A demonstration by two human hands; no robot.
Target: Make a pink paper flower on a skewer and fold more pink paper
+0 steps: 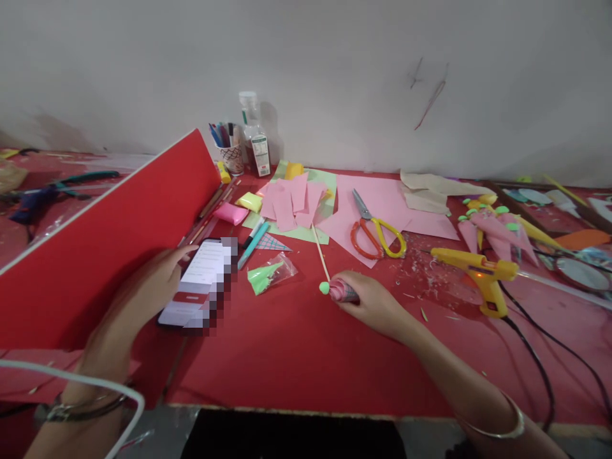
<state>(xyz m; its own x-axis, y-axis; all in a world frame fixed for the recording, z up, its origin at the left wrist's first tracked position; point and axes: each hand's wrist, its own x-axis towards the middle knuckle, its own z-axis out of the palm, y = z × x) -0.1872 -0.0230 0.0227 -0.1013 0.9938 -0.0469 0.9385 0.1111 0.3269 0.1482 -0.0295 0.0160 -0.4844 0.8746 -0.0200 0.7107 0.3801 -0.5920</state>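
Phone at near left of the table is gripped along its left edge by the left hand. To its right, the right hand is closed around a pink paper cone tipped with a green ball. Farther off lie scissors; a glue gun stands right. A red board stands just left of the phone.

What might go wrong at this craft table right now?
The left hand is on the phone while the right hand holds the cone, so attention looks split. The glue gun is lit, and its cord runs beside that arm; a snag might drag it over. The scissors lie open nearby.
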